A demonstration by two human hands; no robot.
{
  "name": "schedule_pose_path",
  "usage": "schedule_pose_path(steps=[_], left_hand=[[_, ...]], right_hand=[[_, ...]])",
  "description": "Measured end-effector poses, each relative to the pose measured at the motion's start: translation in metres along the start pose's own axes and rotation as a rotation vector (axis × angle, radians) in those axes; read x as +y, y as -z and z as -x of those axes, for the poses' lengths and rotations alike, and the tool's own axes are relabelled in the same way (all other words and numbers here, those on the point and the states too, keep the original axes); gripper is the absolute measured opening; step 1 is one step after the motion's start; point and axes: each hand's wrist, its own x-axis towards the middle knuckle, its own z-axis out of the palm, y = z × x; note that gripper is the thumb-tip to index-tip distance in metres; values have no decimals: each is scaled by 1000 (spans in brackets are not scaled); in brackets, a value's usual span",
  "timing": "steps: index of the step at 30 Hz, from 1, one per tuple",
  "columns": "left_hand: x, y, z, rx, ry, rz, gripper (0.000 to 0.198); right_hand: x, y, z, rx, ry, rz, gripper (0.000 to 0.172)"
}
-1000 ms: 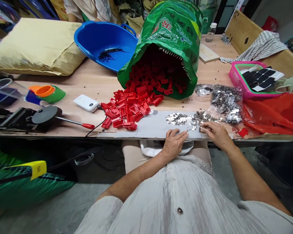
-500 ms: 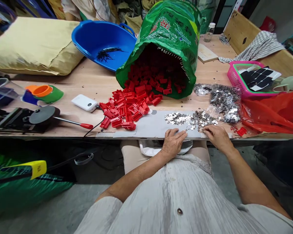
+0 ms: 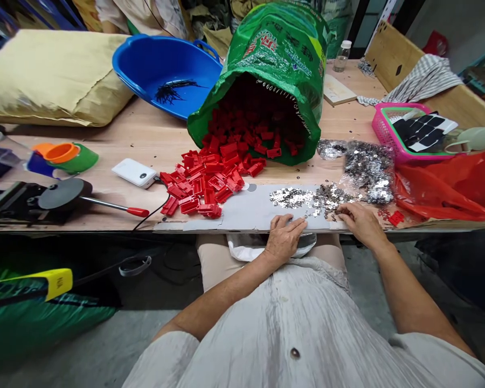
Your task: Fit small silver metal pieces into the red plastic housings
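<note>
My left hand (image 3: 283,236) rests at the front edge of a grey sheet (image 3: 242,213), fingers stretched over it and apart, with nothing visible in them. To its right, my right hand (image 3: 362,225) has thumb and fingertips pinched together at the near side of a pile of darker small metal pieces (image 3: 332,197). Whatever lies between those fingertips is too small to make out. Just beyond my left hand, shiny flat metal pieces (image 3: 290,198) are spread on the sheet. Red plastic housings (image 3: 204,186) spill out from a green sack (image 3: 278,48) lying on its side.
Clear bags of metal pieces (image 3: 367,164) lie at right, by a red plastic bag (image 3: 448,186) and a pink basket (image 3: 382,129). A blue basin (image 3: 145,64) stands behind. At left are a white power bank (image 3: 134,172) and a red-handled lever tool (image 3: 64,194).
The whole view has shifted slightly to the left. My right hand has moved a little to the right relative to the metal pieces; my left hand stays about where it was.
</note>
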Motion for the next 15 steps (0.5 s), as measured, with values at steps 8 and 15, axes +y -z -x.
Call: schedule_pose_path(steps=[8, 15], left_hand=[[-1, -2, 1, 17, -13, -13, 37], [-1, -2, 0, 8, -14, -23, 39]], right_hand=[[9, 5, -3, -8, 23, 55, 17], [8, 1, -7, -41, 17, 25, 12]])
